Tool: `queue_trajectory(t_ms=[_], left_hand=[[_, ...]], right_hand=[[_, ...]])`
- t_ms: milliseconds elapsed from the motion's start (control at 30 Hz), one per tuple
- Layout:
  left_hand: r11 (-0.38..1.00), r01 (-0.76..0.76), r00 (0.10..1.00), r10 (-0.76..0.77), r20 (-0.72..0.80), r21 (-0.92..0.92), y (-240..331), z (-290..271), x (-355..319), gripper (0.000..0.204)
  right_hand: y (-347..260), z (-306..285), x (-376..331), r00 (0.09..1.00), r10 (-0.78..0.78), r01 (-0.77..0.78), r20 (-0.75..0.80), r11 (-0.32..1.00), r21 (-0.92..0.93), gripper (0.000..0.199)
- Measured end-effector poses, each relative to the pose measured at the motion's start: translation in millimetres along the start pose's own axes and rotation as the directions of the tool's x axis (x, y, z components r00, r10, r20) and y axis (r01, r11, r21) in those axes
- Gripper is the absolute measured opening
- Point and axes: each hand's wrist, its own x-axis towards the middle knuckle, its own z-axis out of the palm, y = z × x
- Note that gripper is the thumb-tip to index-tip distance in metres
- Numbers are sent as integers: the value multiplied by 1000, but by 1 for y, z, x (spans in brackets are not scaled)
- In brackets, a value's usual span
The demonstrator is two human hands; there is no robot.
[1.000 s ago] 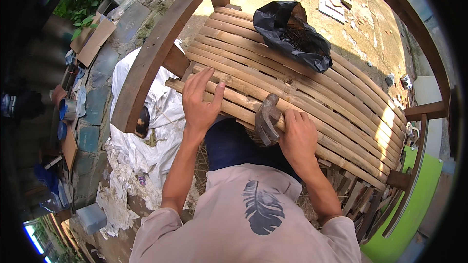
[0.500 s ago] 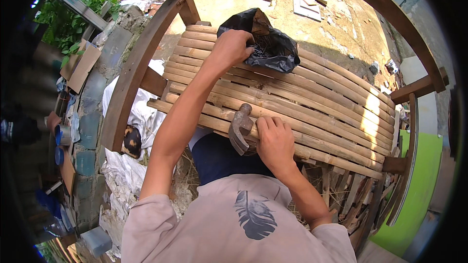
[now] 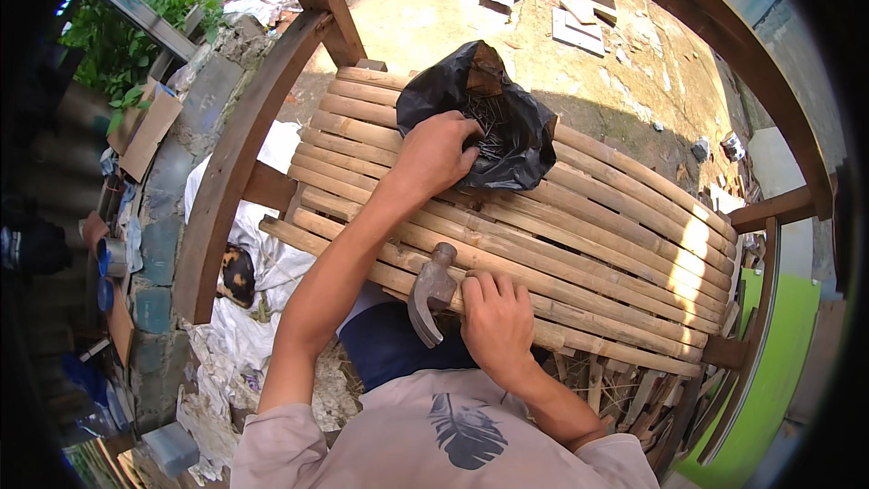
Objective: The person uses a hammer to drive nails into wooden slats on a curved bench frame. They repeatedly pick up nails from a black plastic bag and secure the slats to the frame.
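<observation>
A crumpled black plastic bag point(image 3: 528, 140) sits open on the far side of a bamboo-slat bench point(image 3: 597, 217). Loose nails point(image 3: 489, 122) lie inside it. My left hand point(image 3: 436, 154) reaches over the bag's near left rim, fingers curled in at the nails; whatever is between the fingertips is hidden. Closer to me, a claw hammer point(image 3: 433, 285) rests at the bench's front edge, its metal head to the left with the claw pointing down. My right hand point(image 3: 498, 319) is closed around its handle, which the fingers mostly cover.
Dark wooden posts point(image 3: 249, 163) frame the bench at left, with a curved-looking beam point(image 3: 724, 27) overhead at right. White sheeting point(image 3: 244, 308) covers the ground at left beside a block wall point(image 3: 149, 317). A green panel point(image 3: 778, 344) stands at right; scrap boards point(image 3: 579, 32) lie beyond.
The view has tilted, so bench, bag and hammer sit lower in the picture. My left hand has shifted along the bag's rim toward me, and more nails show. My right hand keeps the hammer.
</observation>
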Motion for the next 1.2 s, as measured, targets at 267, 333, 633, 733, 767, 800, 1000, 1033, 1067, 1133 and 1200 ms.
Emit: queue_trajectory(t_ms=[267,333,633,733,767,800,1000,1033,1067,1133,1200], left_hand=[[1000,12,1000,-12,-11,-17,0,4,7,18],[1000,-8,1000,8,2,-2,-6,5,9,17],[994,-27,982,7,189,103,-4,-10,32,17],[998,-33,987,26,156,44,-14,-7,30,18],[999,-38,991,35,130,20,-19,-6,29,19],[999,-25,992,29,122,-35,-19,-10,28,19],[845,175,982,-115,147,-505,-4,-41,15,16],[762,228,973,-152,175,-606,-7,-45,11,16],[664,275,961,-185,204,-695,-11,-49,5,15],[544,235,967,-213,139,-805,-20,-57,-11,13],[415,177,963,-260,70,-892,-30,-68,-37,11]], right_hand=[[2,0,2,1000,3,-3,3,1000,1,12],[2,-1,3,1000,1,-1,6,1000,-6,12],[3,-3,4,1000,-9,9,20,1000,1,14],[2,-5,4,1000,-11,11,13,1000,10,15],[2,-6,4,1000,-15,14,15,1000,12,15],[3,-5,4,1000,-13,13,17,1000,13,15],[2,-5,4,998,24,-27,54,998,49,33],[1,-5,5,998,25,-28,64,998,50,34],[0,-5,5,998,19,-21,54,999,40,28],[0,-4,5,999,8,-9,41,1000,23,15],[0,-4,6,998,6,-8,64,1000,29,17]])
